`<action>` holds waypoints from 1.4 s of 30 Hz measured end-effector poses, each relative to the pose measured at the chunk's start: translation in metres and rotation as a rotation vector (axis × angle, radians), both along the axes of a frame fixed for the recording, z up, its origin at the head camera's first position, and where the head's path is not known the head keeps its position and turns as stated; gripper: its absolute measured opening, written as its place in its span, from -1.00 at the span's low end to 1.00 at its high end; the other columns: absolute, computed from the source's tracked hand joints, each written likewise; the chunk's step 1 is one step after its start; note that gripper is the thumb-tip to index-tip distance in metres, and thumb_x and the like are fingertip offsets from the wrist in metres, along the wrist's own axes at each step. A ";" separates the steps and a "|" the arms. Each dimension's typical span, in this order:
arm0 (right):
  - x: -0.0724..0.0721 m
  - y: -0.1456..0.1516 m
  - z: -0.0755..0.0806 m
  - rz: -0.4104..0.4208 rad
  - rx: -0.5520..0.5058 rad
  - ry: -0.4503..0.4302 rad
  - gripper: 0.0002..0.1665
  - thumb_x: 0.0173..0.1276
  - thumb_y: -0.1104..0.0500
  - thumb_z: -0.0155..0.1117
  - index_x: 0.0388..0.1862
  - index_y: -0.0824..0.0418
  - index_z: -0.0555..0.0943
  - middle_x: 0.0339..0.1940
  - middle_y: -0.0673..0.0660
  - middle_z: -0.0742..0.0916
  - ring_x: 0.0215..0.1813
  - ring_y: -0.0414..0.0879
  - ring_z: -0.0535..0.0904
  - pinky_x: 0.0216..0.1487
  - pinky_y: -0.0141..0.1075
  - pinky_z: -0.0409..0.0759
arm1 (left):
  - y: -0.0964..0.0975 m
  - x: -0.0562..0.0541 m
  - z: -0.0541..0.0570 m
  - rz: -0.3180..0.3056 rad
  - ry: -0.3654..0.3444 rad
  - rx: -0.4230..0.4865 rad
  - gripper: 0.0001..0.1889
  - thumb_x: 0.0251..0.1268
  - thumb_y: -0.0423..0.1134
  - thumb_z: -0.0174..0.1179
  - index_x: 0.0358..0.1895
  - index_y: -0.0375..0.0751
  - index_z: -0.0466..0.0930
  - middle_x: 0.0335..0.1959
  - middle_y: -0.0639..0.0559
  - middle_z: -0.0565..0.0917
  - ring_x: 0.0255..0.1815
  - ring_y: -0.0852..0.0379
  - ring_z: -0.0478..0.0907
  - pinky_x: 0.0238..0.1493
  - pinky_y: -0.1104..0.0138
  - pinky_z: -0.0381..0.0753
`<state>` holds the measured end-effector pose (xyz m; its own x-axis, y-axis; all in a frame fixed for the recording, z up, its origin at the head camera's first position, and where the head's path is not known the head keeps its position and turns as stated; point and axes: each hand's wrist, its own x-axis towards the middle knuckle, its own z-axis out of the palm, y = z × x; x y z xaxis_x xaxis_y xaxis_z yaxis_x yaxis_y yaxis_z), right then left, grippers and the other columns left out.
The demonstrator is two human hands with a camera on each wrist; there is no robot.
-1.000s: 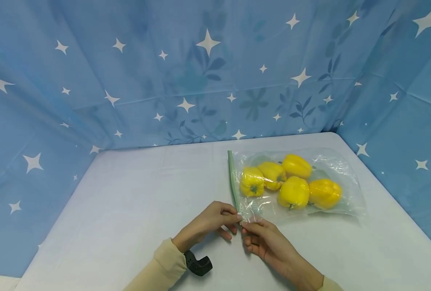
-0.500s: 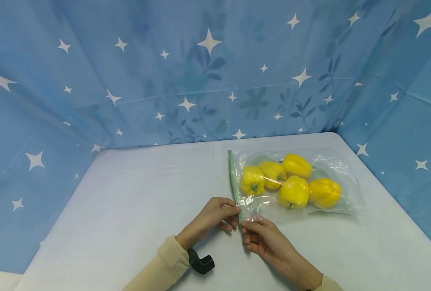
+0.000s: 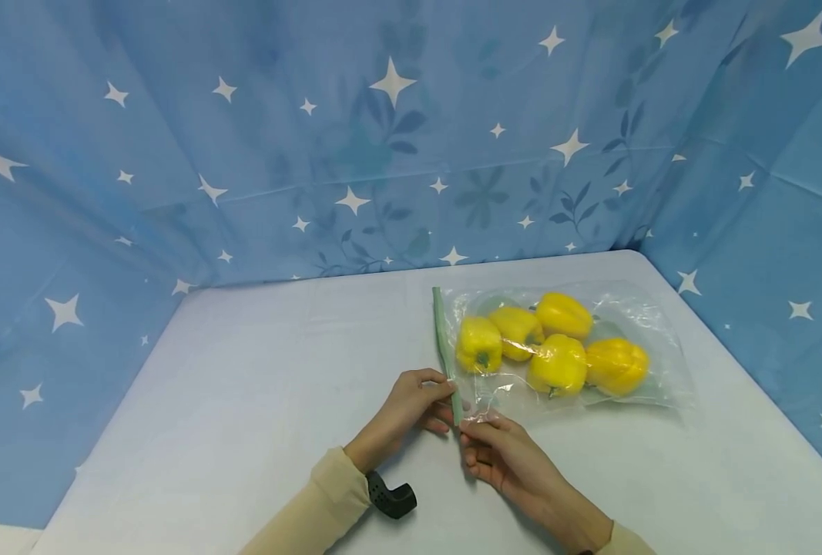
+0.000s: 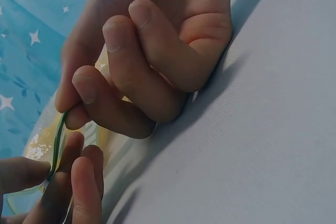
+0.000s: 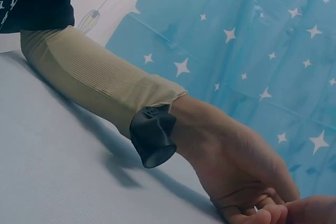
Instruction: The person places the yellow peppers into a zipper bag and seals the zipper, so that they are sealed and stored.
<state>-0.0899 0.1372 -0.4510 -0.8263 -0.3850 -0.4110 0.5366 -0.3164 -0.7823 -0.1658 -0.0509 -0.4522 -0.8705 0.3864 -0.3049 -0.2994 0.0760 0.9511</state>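
Observation:
A clear zip bag (image 3: 515, 385) with a green zip strip (image 3: 441, 324) along its left edge lies flat on the table. Several yellow bell peppers (image 3: 558, 364) are inside it. My left hand (image 3: 411, 405) pinches the strip between thumb and index finger, a little up from its near end; its other fingers curl loosely in the left wrist view. Right at the bag's near left corner, my right hand (image 3: 515, 462) grips the end of the strip with thumb and fingertips. In the right wrist view the left hand (image 5: 236, 161) hides most of the bag.
The white table (image 3: 258, 401) carries the bag on its right half. A blue curtain (image 3: 300, 154) with white stars stands behind it and along both sides. A black curved wrist piece (image 3: 393, 499) juts from the left wrist just over the table.
My left hand has slid away from me along the green strip, from the near corner to a spot farther up. The right hand stays at the corner, and the bag lies almost still.

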 end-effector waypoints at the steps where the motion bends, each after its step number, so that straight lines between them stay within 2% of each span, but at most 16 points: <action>1: 0.000 0.000 0.000 0.000 0.003 -0.001 -0.83 0.59 0.07 0.23 -0.02 0.13 0.52 -0.23 -0.05 0.67 -0.31 -0.26 0.54 -0.22 -0.45 0.63 | 0.000 0.000 -0.001 0.004 0.001 0.002 -0.74 0.51 -0.21 0.23 0.04 -0.36 0.63 -0.48 0.01 0.77 -0.59 0.21 0.69 -0.48 0.34 0.75; 10: 0.001 0.000 0.002 0.008 0.003 0.001 -0.83 0.58 0.07 0.23 -0.03 0.14 0.54 -0.23 -0.06 0.67 -0.31 -0.27 0.54 -0.21 -0.46 0.64 | 0.004 -0.007 -0.004 0.032 0.028 0.019 -0.69 0.51 -0.18 0.23 0.07 -0.39 0.62 -0.18 -0.22 0.85 -0.49 0.22 0.73 -0.44 0.38 0.76; 13: 0.001 0.000 0.002 0.002 0.003 -0.001 -0.83 0.58 0.07 0.23 -0.04 0.14 0.53 -0.24 -0.06 0.67 -0.32 -0.27 0.54 -0.22 -0.46 0.63 | 0.005 -0.011 -0.005 0.036 0.026 0.025 -0.67 0.51 -0.18 0.23 0.10 -0.40 0.61 -0.15 -0.24 0.84 -0.48 0.23 0.74 -0.44 0.39 0.75; 28: -0.001 0.000 0.003 -0.018 0.009 -0.020 -0.83 0.57 0.08 0.25 -0.07 0.13 0.50 -0.28 -0.07 0.68 -0.34 -0.27 0.52 -0.24 -0.47 0.62 | 0.011 -0.024 -0.006 0.094 0.082 0.047 -0.73 0.50 -0.22 0.25 0.01 -0.40 0.62 -0.22 -0.22 0.85 -0.51 0.20 0.71 -0.44 0.31 0.77; 37: -0.002 -0.001 0.003 -0.018 0.009 -0.030 -0.80 0.57 0.07 0.24 -0.05 0.15 0.48 -0.28 -0.07 0.68 -0.33 -0.26 0.52 -0.24 -0.45 0.61 | 0.013 -0.032 -0.002 0.123 0.086 0.044 -0.73 0.49 -0.25 0.24 0.03 -0.43 0.61 -0.35 -0.05 0.81 -0.50 0.21 0.70 -0.44 0.33 0.77; 42: -0.002 -0.002 0.003 -0.018 0.010 -0.033 -0.81 0.57 0.07 0.24 -0.06 0.15 0.49 -0.30 -0.07 0.68 -0.34 -0.27 0.52 -0.24 -0.45 0.62 | 0.013 -0.035 -0.003 0.144 0.093 0.037 -0.74 0.48 -0.25 0.26 0.02 -0.43 0.63 -0.37 -0.06 0.80 -0.52 0.20 0.70 -0.46 0.33 0.76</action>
